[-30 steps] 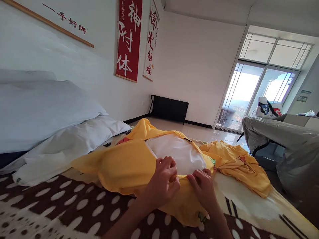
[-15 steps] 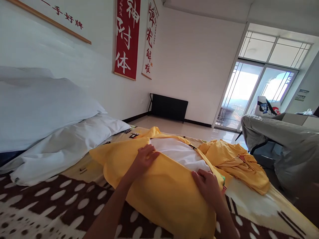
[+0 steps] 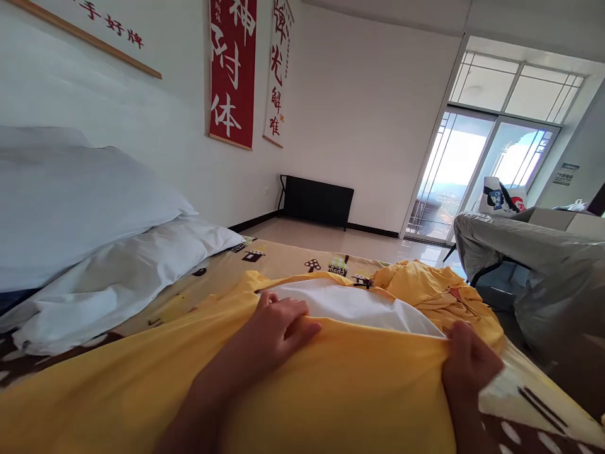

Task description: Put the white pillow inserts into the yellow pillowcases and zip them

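Observation:
A yellow pillowcase (image 3: 359, 384) fills the lower part of the view, spread toward me over the bed. White fabric of a pillow (image 3: 354, 302) shows through its opening. My left hand (image 3: 276, 331) is closed on the near edge of the opening, around its middle. At the right end of that same edge, my right hand (image 3: 467, 362) is closed in a fist on the cloth, which is pulled taut between the two hands. The pillow's lower part is hidden under the yellow cloth.
Crumpled yellow cloth (image 3: 435, 290) lies on the bed beyond my right hand. White pillows (image 3: 85, 208) are piled at the left on a patterned bedsheet (image 3: 274, 255). A plastic-covered table (image 3: 543, 236) stands at the right. A black folded panel (image 3: 316, 200) leans by the far wall.
The near edge of the pillowcase has been lifted and drawn toward me, so it looks larger and stretched. My right hand has moved right, widening the gap between my hands.

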Available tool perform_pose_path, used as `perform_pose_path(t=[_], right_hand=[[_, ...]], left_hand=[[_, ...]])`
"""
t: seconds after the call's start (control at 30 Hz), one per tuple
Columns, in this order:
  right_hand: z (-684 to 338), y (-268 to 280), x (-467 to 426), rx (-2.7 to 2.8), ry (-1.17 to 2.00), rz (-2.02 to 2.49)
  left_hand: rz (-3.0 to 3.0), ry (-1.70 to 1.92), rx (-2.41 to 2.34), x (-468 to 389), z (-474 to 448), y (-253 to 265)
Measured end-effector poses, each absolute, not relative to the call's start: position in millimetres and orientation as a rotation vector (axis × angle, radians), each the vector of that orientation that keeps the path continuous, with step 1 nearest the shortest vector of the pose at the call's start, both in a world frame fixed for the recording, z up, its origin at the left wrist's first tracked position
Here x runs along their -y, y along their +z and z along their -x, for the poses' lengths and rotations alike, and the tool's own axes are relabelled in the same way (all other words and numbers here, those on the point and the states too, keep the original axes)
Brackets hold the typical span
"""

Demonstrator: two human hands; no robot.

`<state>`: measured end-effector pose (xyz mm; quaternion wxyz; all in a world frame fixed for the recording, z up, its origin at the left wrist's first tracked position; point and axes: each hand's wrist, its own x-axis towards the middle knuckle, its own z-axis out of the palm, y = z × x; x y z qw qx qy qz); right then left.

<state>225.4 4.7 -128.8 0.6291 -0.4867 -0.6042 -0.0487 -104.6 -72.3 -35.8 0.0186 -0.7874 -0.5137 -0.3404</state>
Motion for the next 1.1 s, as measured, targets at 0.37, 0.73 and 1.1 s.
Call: perform_pose_path(t=[0.37,0.73,1.1], right_hand=[[-177,-143,-35,1.826,0.121,1.497],[-251,95,18,1.120,-0.844,1.115],[-261,-71,7,2.263,-1.004,1.169]], left_hand=[[2.325,-0.607,2.133,-10,142,-61],[1.506,-1.055,1.518,36,139,159],[2.047,-0.450,1.370,33,174,-9]])
